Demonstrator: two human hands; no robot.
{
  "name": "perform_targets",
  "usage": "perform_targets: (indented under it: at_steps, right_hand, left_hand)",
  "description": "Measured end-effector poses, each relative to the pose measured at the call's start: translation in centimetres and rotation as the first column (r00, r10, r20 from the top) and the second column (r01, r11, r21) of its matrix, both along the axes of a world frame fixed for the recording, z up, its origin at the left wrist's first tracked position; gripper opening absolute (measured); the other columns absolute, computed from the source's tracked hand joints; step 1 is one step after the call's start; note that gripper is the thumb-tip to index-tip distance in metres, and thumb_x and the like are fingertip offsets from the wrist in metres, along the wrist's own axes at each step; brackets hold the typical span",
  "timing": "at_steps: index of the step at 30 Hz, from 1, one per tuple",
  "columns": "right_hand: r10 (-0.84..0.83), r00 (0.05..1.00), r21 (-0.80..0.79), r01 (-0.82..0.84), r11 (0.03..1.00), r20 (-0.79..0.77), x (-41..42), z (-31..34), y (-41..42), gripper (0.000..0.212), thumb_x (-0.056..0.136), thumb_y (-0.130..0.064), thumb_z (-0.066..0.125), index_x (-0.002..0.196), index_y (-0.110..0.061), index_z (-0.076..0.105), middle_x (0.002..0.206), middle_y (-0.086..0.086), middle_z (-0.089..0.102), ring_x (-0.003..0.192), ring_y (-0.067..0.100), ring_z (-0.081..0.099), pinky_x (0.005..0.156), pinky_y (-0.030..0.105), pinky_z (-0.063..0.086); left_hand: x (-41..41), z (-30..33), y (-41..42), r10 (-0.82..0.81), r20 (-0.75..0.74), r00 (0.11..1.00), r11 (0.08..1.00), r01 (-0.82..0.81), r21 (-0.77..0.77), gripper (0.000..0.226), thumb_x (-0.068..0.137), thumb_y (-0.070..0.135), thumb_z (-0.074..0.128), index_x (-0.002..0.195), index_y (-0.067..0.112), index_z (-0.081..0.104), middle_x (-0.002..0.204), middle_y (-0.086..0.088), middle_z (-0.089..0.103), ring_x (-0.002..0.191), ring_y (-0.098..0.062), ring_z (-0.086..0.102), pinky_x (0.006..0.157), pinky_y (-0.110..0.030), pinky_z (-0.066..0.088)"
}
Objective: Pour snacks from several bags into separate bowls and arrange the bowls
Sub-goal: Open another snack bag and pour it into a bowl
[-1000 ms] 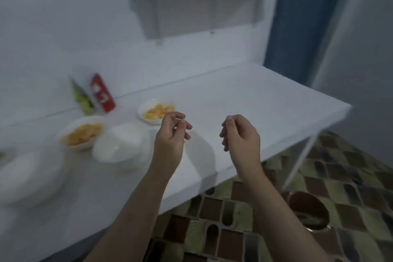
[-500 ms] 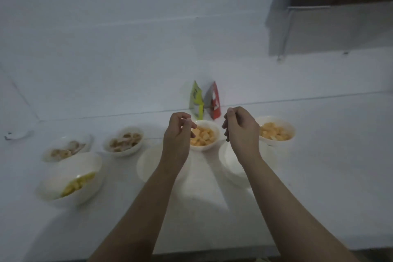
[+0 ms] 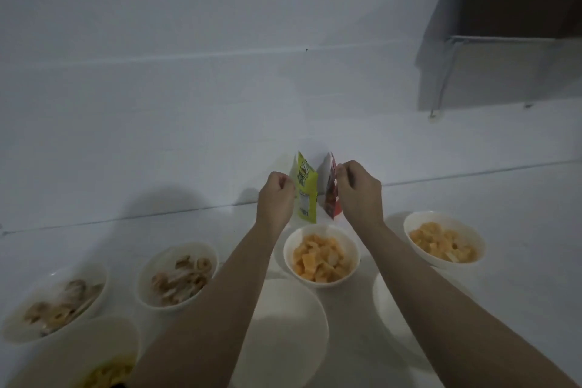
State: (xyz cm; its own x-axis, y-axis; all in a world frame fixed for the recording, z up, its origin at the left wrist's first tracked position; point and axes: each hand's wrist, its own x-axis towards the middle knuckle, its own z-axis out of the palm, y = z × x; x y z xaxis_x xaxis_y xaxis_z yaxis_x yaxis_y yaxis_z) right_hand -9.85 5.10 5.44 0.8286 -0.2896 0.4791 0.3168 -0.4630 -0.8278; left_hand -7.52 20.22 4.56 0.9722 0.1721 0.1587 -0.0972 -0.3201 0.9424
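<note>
Here, green bag [image 3: 306, 190] pinched by left hand [image 3: 277, 198], red bag [image 3: 331, 190] by right hand [image 3: 357, 190], both held upright at the tabletop's [image 3: 519, 198] back edge.

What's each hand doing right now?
Left hand: fingers curled, at the green bag; grip unclear.
Right hand: pinching the red bag.

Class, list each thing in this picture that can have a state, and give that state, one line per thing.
Green bag: upright against the wall, left hand at its edge.
Red bag: upright, right hand at its top.
Two orange-snack bowls: filled.
Two ring-snack bowls: filled.
Near-left bowl: partly filled.
Two front bowls: look empty.
</note>
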Motion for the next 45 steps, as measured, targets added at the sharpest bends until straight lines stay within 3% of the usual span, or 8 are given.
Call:
perform_targets:
  at_steps: [4, 9, 15, 21, 29, 34, 40, 45]
  right_hand:
    - [-0.025, 1.0, -0.031, 0.024, 0.999, -0.007, 3.4, -0.4, 0.3, 0.037, 0.103, -0.024, 0.045, 0.072, -0.004, 0.049, 0.057, -0.001, 0.049, 0.049, 0.008, 0.04, 0.052, 0.03, 0.034]
    - [-0.058, 0.997, -0.065, 0.055, 0.996, -0.048, 7.9, -1.1, 0.5, 0.035, 0.102, -0.027, 0.044, 0.072, -0.01, 0.049, 0.056, 0.0, 0.051, 0.053, 0.02, 0.049, 0.052, 0.034, 0.041]
    - [-0.129, 0.989, -0.164, 0.117, 0.979, -0.067, 10.6, -3.0, -0.1, 0.038, 0.103, -0.029, 0.042, 0.075, -0.007, 0.052, 0.058, 0.001, 0.053, 0.053, 0.022, 0.052, 0.051, 0.036, 0.042]
    - [-0.115, 0.988, -0.166, 0.097, 0.981, -0.104, 10.8, -4.1, -0.9, 0.037, 0.102, -0.029, 0.045, 0.078, -0.004, 0.056, 0.065, 0.006, 0.059, 0.062, 0.027, 0.059, 0.056, 0.041, 0.049]
    - [-0.071, 0.997, -0.069, 0.069, 0.995, -0.019, 8.1, -2.3, -0.2, 0.033, 0.102, -0.025, 0.048, 0.076, -0.005, 0.056, 0.062, 0.002, 0.057, 0.059, 0.021, 0.054, 0.056, 0.037, 0.046]
    - [-0.048, 0.995, -0.025, 0.05, 0.998, 0.089, 3.4, 0.1, -0.4, 0.037, 0.102, -0.024, 0.048, 0.075, 0.001, 0.054, 0.066, 0.014, 0.058, 0.055, 0.013, 0.045, 0.056, 0.032, 0.039]
    - [-0.022, 0.997, 0.008, 0.022, 1.0, 0.076, -2.6, 1.8, -3.8, 0.029, 0.101, -0.022, 0.05, 0.079, -0.006, 0.062, 0.078, 0.0, 0.066, 0.076, 0.008, 0.057, 0.068, 0.022, 0.044]
    - [-0.079, 0.997, 0.125, 0.077, 0.989, 0.01, -7.1, 1.9, -9.2, 0.029, 0.1, -0.023, 0.051, 0.076, -0.01, 0.061, 0.074, -0.002, 0.065, 0.068, 0.003, 0.056, 0.061, 0.019, 0.046]
  left_hand:
    - [4.0, 0.5, -1.1, -0.02, -0.059, 0.998, 0.998, 0.024, 0.057, 0.02, 0.098, 0.031, 0.042, 0.099, 0.015, 0.053, 0.092, -0.002, 0.061, 0.083, -0.023, 0.062, 0.068, -0.033, 0.045]
    - [9.5, 0.7, -2.6, 0.0, -0.175, 0.985, 0.975, 0.039, 0.217, 0.035, 0.095, 0.043, 0.042, 0.091, 0.009, 0.049, 0.077, 0.0, 0.053, 0.067, -0.017, 0.051, 0.055, -0.03, 0.034]
    - [12.9, -1.3, -3.8, 0.047, -0.356, 0.933, 0.917, 0.101, 0.386, 0.048, 0.087, 0.058, 0.041, 0.092, 0.013, 0.059, 0.08, -0.002, 0.058, 0.08, -0.024, 0.059, 0.066, -0.031, 0.04]
    - [13.8, -0.9, -3.6, 0.073, -0.272, 0.96, 0.829, 0.092, 0.551, 0.037, 0.093, 0.035, 0.038, 0.088, 0.007, 0.061, 0.087, -0.009, 0.06, 0.08, -0.027, 0.058, 0.067, -0.03, 0.041]
    - [7.7, 3.0, -1.0, 0.066, 0.009, 0.998, 0.939, -0.065, 0.338, 0.037, 0.096, 0.022, 0.041, 0.062, 0.015, 0.03, 0.059, -0.002, 0.035, 0.054, -0.015, 0.031, 0.051, -0.03, 0.023]
    - [0.4, 5.1, -1.5, -0.081, 0.173, 0.982, 0.981, 0.048, 0.186, 0.039, 0.097, 0.019, 0.045, 0.062, 0.014, 0.029, 0.058, -0.002, 0.034, 0.055, -0.013, 0.03, 0.055, -0.03, 0.023]
    - [-5.6, 5.8, -5.7, -0.226, 0.221, 0.949, 0.973, 0.207, 0.103, 0.038, 0.098, 0.016, 0.04, 0.06, 0.018, 0.035, 0.053, 0.008, 0.039, 0.046, -0.004, 0.036, 0.047, -0.018, 0.028]
    - [-8.4, 6.5, -11.4, -0.392, 0.189, 0.9, 0.92, 0.383, 0.083, 0.033, 0.096, 0.018, 0.04, 0.064, 0.012, 0.043, 0.061, 0.0, 0.044, 0.053, -0.005, 0.04, 0.059, -0.032, 0.031]
